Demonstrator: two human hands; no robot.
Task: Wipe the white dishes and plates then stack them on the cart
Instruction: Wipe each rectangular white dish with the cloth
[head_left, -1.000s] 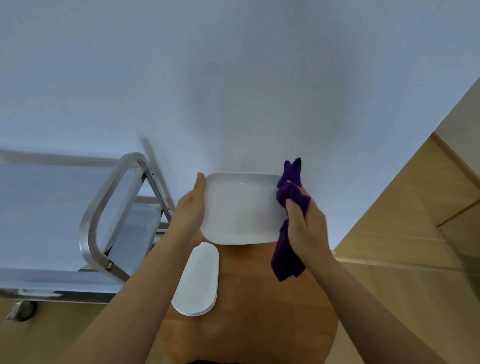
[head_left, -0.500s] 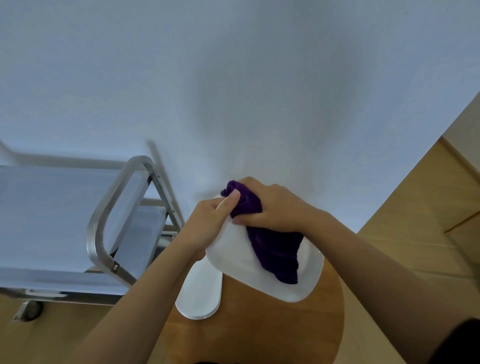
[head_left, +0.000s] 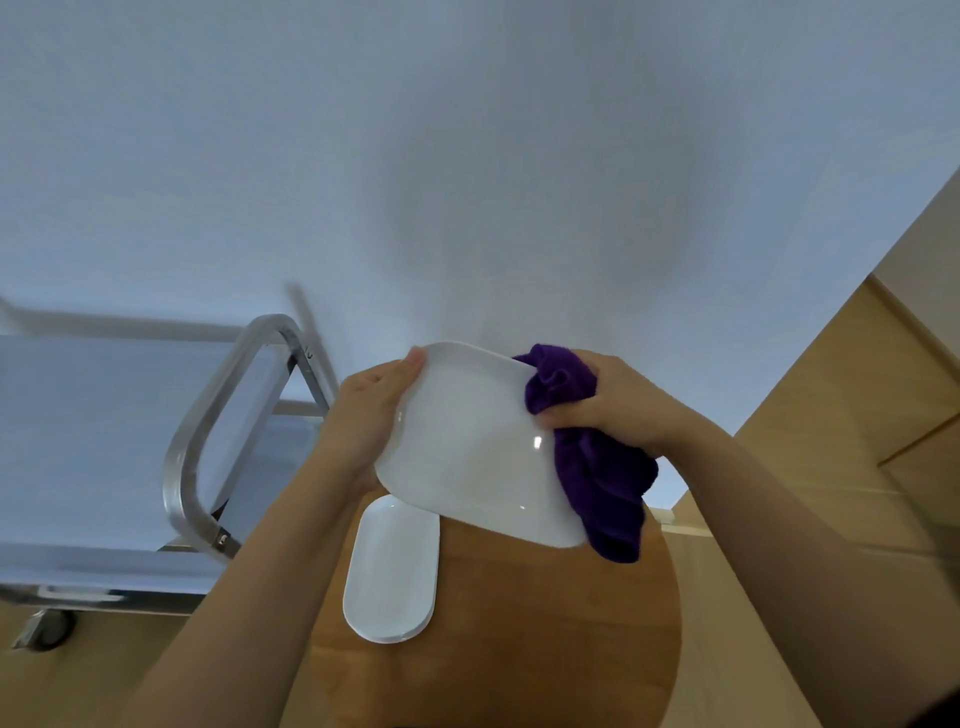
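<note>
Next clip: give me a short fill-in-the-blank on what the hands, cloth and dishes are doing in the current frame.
1. The left hand grips the tilted white dish by its ____ edge.
2. The right hand clutches a ____ cloth at the dish's right edge.
3. An oval white plate lies on the round ____ table.
4. The metal cart stands to the person's ____.

Missing words: left; purple; wooden; left

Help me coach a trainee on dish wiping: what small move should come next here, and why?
Probably draw the purple cloth back across the white dish. The right hand grips the cloth bunched at the dish's far right edge, leaving the face uncovered, while the left hand holds the dish tilted above the table.
</note>
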